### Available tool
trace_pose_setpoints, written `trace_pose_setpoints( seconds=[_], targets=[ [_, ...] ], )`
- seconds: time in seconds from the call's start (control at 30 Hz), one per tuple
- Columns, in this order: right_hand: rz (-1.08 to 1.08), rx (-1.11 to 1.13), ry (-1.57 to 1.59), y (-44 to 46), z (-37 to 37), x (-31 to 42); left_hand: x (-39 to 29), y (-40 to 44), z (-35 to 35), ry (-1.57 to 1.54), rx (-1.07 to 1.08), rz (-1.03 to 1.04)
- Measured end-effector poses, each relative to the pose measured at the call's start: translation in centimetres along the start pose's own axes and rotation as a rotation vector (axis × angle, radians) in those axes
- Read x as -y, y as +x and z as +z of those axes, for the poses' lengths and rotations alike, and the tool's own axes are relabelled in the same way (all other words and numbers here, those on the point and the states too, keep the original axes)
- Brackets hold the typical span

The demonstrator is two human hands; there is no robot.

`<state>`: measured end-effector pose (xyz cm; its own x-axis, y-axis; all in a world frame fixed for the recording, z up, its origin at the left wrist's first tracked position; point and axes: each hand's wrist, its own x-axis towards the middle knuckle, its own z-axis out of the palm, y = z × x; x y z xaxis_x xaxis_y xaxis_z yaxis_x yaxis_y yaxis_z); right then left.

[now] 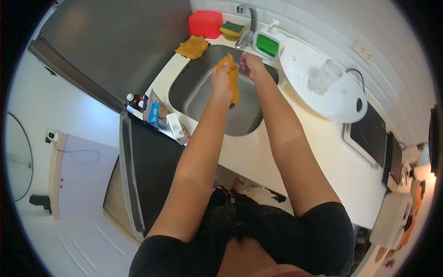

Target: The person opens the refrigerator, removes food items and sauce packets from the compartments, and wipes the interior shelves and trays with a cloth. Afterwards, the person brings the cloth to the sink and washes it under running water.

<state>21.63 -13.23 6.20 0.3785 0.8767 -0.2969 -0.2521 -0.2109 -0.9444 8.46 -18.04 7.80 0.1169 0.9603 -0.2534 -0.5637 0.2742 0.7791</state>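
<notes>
My left hand (221,82) is closed around a yellow-orange cloth (234,85), which hangs crumpled over the steel sink (194,99). Just right of the cloth, my right hand (252,65) has its fingers curled in, below the tap (253,23). Whether anything lies in those fingers is hidden. A second yellow-orange cloth (192,47) lies spread on the sink's back left corner.
Behind the sink stand a red container (205,24), a green and yellow sponge (232,28) and a green soap dispenser (267,45). A white drainer tray (300,76) bears a clear glass (325,76). Farther right is a black cooktop (368,134). Small packages (159,115) line the left.
</notes>
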Motion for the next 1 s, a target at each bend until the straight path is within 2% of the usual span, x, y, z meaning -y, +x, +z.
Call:
trace_pose_setpoints(
  seconds=[0.07,0.13,0.17,0.23,0.3,0.37,0.43,0.67,0.73,0.77,0.83,1.0],
  targets=[
    [0.037,0.0,0.045,2.8,0.8,-0.3,0.9,2.4,-0.1,-0.065,-0.043,-0.032],
    [0.105,-0.019,0.328,4.7,2.0,-0.4,2.1,4.8,-0.5,-0.111,-0.064,-0.042],
    [0.115,-0.016,0.328,5.8,2.5,-0.6,2.8,6.3,-1.2,-0.108,-0.074,-0.043],
    [0.028,0.05,0.589,8.6,2.3,-0.5,4.6,9.0,-1.8,-0.162,-0.03,-0.105],
    [0.021,0.087,0.642,10.7,1.5,-0.9,4.2,9.1,-1.5,-0.195,0.014,-0.246],
    [0.015,-0.033,0.536,9.9,1.8,1.1,4.5,10.4,-0.7,-0.251,0.056,-0.363],
    [0.026,-0.108,0.432,8.8,2.0,2.3,4.9,12.3,-0.4,-0.106,0.001,-0.239],
    [0.157,0.062,0.245,8.3,2.1,2.5,6.0,13.6,1.0,-0.045,-0.137,-0.132],
    [0.192,0.114,0.19,7.9,2.3,2.3,6.8,15.0,0.3,-0.161,0.051,-0.238],
    [0.196,0.112,0.188,7.7,2.2,2.3,7.2,15.9,-0.1,-0.162,0.048,-0.241],
    [0.259,0.24,0.107,7.5,1.9,2.3,7.9,17.3,-0.7,-0.168,0.173,-0.294],
    [0.195,0.352,0.013,6.7,1.7,3.9,6.2,15.8,-0.1,-0.185,0.174,-0.163]
  ],
)
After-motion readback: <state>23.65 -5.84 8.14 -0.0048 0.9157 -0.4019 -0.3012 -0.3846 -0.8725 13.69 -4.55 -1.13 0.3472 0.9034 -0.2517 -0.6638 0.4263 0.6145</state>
